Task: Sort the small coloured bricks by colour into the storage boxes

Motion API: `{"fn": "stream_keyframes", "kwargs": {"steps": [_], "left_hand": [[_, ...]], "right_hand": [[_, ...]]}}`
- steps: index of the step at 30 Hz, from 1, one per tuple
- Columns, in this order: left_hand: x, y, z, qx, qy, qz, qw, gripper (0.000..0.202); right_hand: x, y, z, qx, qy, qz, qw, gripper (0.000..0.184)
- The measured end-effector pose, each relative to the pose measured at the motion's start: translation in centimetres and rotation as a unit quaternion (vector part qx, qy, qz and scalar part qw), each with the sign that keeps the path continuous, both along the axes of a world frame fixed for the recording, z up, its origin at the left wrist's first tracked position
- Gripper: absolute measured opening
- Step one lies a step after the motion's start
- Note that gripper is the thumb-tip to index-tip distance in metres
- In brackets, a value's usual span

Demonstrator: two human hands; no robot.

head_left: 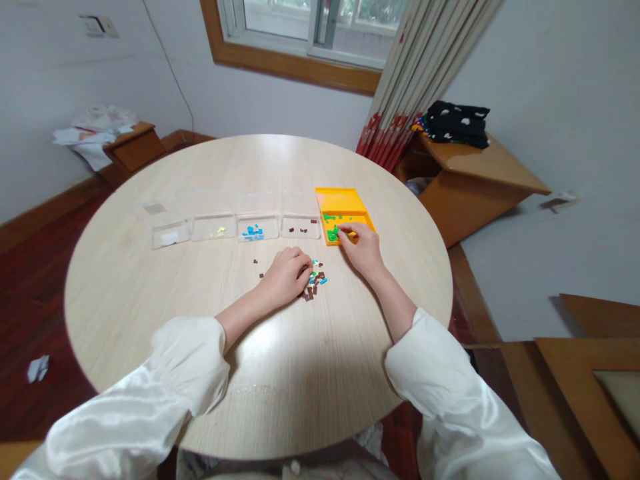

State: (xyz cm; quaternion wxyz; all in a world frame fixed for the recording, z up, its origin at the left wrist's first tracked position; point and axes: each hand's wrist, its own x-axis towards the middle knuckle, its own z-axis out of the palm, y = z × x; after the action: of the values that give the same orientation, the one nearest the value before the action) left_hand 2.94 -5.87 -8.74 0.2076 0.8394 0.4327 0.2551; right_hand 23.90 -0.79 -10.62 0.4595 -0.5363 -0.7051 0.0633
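Note:
My left hand [289, 275] rests on the table at the left side of a loose pile of small toy building bricks [315, 292], mostly brown with some blue, pale yellow and green. Its fingers are curled in at the pile, and what they hold, if anything, is hidden. Over the open yellow box [345, 199], my right hand [361, 248] has thumb and forefinger pinched together at the green bricks [332, 235] lying inside. Whether a brick sits between those fingertips is too small to tell. Two brown bricks [255, 261] lie apart, left of the pile.
Left of the yellow box, clear lidded boxes stand in a row: one with brown bricks [301, 235], one with blue bricks [253, 232], one with pale yellow bricks [219, 233], and one with a white label [170, 238]. The round table [260, 413] has a wooden cabinet [480, 180] beyond its right edge.

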Motion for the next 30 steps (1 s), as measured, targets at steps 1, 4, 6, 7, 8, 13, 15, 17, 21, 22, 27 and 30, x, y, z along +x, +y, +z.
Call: {"fn": "stream_keyframes", "kwargs": {"steps": [1,4,6,7,8,13,15,17,21,22,27,30], "left_hand": [[-0.02,0.03,-0.03,0.000,-0.003,0.002,1.000,0.017],[-0.05,0.01,0.13,-0.003,-0.009,0.000,1.000,0.018],[-0.03,-0.05,0.33,-0.007,-0.008,-0.009,1.000,0.017],[-0.02,-0.09,0.41,-0.008,-0.005,-0.014,1.000,0.017],[-0.01,-0.11,0.45,-0.008,-0.004,-0.017,1.000,0.017],[-0.08,0.07,0.09,-0.005,0.001,-0.017,1.000,0.019],[-0.16,0.18,-0.05,-0.003,0.002,-0.009,1.000,0.020],[-0.20,0.16,-0.03,0.002,0.002,0.001,1.000,0.021],[-0.03,-0.24,0.34,0.021,0.022,-0.004,1.000,0.019],[0.04,-0.35,0.43,0.023,0.030,-0.009,0.999,0.018],[0.29,-0.50,0.63,0.010,0.049,-0.008,0.999,0.017],[0.29,-0.39,0.54,0.004,0.047,-0.009,0.999,0.016]], "right_hand": [[-0.02,0.02,-0.04,-0.001,-0.001,0.000,1.000,0.013],[-0.11,0.04,-0.10,-0.001,-0.001,0.000,1.000,0.013],[-0.16,0.02,-0.07,0.000,0.000,0.003,1.000,0.012],[-0.19,0.01,-0.04,0.000,0.000,0.003,1.000,0.012],[-0.22,-0.01,-0.01,-0.001,-0.001,0.003,1.000,0.012],[-0.29,-0.07,0.01,-0.008,-0.005,0.004,1.000,0.013],[-0.30,-0.06,-0.06,-0.010,-0.005,0.004,1.000,0.013],[-0.30,-0.04,-0.12,-0.009,-0.006,0.004,1.000,0.012],[-0.32,-0.07,-0.17,-0.005,-0.009,0.006,1.000,0.012],[-0.33,-0.09,-0.15,-0.004,-0.009,0.007,1.000,0.012],[-0.41,-0.19,0.03,-0.002,-0.005,0.003,1.000,0.012],[-0.49,-0.24,0.17,-0.003,-0.002,0.001,1.000,0.012]]}}
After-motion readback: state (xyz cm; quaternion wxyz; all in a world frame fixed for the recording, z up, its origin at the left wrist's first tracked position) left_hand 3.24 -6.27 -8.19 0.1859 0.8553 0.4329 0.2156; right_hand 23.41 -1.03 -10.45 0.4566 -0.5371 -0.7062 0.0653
